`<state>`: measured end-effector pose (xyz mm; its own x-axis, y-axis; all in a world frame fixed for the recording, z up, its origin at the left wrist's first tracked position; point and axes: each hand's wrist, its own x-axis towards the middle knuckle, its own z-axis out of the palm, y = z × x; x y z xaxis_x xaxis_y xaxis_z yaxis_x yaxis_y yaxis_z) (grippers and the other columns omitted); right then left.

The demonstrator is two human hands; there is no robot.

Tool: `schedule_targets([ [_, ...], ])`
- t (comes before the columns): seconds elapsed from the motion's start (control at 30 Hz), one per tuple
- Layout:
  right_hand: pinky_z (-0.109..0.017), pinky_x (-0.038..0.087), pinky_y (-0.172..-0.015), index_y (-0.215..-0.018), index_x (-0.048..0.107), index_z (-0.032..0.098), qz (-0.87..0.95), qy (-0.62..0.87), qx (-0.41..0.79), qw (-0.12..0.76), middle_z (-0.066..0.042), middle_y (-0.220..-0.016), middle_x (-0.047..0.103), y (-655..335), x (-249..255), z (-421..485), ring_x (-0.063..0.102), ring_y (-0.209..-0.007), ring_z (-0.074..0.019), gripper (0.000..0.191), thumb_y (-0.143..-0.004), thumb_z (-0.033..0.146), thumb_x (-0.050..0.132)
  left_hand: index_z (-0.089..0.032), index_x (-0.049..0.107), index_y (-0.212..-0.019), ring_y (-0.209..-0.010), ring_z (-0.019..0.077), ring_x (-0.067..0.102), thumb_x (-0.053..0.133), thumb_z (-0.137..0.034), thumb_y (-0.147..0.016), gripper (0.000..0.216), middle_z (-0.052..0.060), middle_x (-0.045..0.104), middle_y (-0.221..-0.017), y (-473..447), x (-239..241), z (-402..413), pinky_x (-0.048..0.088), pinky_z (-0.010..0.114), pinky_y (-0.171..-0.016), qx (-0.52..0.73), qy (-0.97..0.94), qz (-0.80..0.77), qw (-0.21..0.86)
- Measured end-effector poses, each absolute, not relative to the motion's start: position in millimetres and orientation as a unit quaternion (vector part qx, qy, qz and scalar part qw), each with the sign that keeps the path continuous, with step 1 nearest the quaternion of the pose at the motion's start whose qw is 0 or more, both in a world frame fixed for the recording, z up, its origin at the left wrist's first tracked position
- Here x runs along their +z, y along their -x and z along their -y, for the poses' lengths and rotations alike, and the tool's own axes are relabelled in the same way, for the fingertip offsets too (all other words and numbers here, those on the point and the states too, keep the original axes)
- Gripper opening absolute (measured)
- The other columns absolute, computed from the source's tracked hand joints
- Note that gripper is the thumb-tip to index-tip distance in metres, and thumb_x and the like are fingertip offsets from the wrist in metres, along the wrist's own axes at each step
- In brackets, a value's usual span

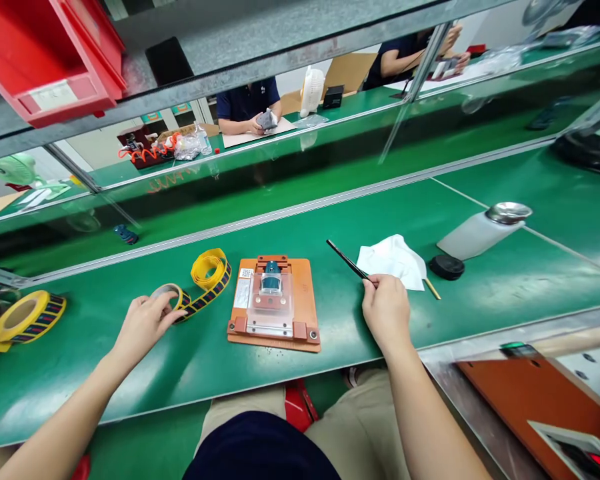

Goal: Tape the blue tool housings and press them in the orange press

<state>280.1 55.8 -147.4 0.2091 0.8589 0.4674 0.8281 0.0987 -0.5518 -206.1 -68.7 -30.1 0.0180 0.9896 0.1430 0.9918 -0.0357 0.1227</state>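
Observation:
On the left, my left hand [147, 321] has its fingers and thumb around the near coil of a yellow roll of labels [211, 268]; dark printed labels run along the strip. My right hand [387, 308] grips black tweezers [347, 259], whose tip points up and to the left. Between my hands lies an orange-brown fixture [304, 293]. A clear plate [271, 313] covers part of it, and a small dark teal part [273, 270] is seated under the plate's upper end.
A white cloth [393, 260], a thin stick [433, 289], a black cap [447, 267] and a white bottle [480, 233] lie to the right. Another label roll [30, 317] is at far left. A red bin [75, 60] sits overhead. Co-workers sit beyond the clear partition.

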Motion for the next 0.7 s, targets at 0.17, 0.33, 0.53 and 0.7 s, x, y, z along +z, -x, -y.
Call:
schedule_targets([
  [0.17, -0.041, 0.05, -0.076, -0.103, 0.055, 0.019, 0.553, 0.66, 0.128, 0.492, -0.014, -0.094, 0.066, -286, -143, -48, 0.064, -0.084, -0.0277, 0.028, -0.094, 0.045, 0.049, -0.023, 0.066, -0.112, -0.106, 0.0347, 0.062, 0.054, -0.051, -0.093, 0.036, 0.014, 0.072, -0.111, 174, -25, 15, 0.04, 0.043, -0.094, -0.118, 0.734, 0.668, 0.015],
  [0.33, -0.045, 0.05, -0.087, -0.116, 0.059, 0.017, 0.548, 0.653, 0.147, 0.502, -0.016, -0.107, 0.069, -288, -138, -42, 0.065, -0.097, -0.0292, 0.038, -0.094, 0.047, 0.047, -0.024, 0.063, -0.125, -0.114, 0.0327, 0.062, 0.048, -0.026, -0.09, 0.037, 0.012, 0.072, -0.117, 151, -30, -48, 0.029, 0.05, -0.109, -0.104, 0.726, 0.679, -0.017],
  [0.53, -0.046, 0.048, -0.086, -0.116, 0.064, 0.017, 0.533, 0.664, 0.159, 0.5, -0.015, -0.107, 0.07, -291, -136, -41, 0.064, -0.098, -0.0303, 0.043, -0.095, 0.049, 0.044, -0.023, 0.065, -0.126, -0.111, 0.0321, 0.065, 0.045, -0.038, -0.096, 0.039, 0.011, 0.073, -0.116, 143, -21, -101, 0.04, 0.043, -0.101, -0.089, 0.73, 0.673, -0.077],
  [0.7, -0.045, 0.048, -0.085, -0.114, 0.066, 0.017, 0.506, 0.656, 0.196, 0.525, -0.011, -0.098, 0.069, -290, -134, -40, 0.062, -0.088, -0.0265, 0.046, -0.092, 0.054, 0.051, -0.019, 0.074, -0.083, -0.093, 0.0348, 0.068, 0.072, -0.037, -0.076, 0.02, 0.013, 0.075, -0.088, 137, -19, -126, 0.048, 0.04, -0.088, -0.103, 0.719, 0.675, -0.133],
])
